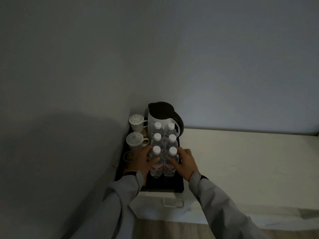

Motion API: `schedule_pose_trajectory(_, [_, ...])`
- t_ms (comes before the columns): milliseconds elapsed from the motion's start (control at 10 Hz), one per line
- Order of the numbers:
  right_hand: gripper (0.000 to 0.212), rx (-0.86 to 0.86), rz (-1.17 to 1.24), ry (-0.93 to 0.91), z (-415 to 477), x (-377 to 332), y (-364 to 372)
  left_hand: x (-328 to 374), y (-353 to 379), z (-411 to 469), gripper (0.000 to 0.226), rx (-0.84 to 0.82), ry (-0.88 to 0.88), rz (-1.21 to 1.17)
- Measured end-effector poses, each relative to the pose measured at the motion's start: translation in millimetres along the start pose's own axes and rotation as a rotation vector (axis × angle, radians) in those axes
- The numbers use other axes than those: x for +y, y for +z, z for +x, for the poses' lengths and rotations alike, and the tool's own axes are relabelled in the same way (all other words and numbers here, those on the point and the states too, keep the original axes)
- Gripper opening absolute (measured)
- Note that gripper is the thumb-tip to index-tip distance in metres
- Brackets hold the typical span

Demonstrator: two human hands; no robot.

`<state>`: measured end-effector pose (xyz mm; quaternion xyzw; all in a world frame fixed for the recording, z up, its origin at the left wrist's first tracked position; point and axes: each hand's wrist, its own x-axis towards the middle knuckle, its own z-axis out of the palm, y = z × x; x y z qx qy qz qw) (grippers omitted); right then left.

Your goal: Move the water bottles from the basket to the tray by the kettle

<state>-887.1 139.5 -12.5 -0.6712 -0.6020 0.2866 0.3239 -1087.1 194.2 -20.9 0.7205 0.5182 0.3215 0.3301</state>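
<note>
Six upright water bottles [163, 152] in two rows on dark tray [165, 185] before kettle [162, 116], left hand [140, 161] and right hand [185, 163] each grasping a front bottle.

left arm: long light grey sleeve [120, 199], loose cloth with soft folds, lower left of frame | left wrist: dark band [130, 173] at cuff | right arm: same light grey sleeve [224, 202], lower right | right wrist: dark band [204, 177] | both hands bare
</note>
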Motion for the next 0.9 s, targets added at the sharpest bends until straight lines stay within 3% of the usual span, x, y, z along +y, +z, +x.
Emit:
schedule_pose_trajectory(500, [0.055, 0.030, 0.057, -0.028, -1, -2, -4, 2, -4, -2, 0.047, -0.006, 0.006, 0.008])
schedule_pose_trajectory(800, [0.057, -0.046, -0.033, -0.047, 1, -15, -20, 15, -21, 4, 0.049, -0.193, -0.020, 0.132])
schedule_pose_trajectory(900, [0.057, 0.000, -0.049, -0.060, 9, -20, -37, 32, -35, 15, 0.053, -0.213, -0.045, 0.157])
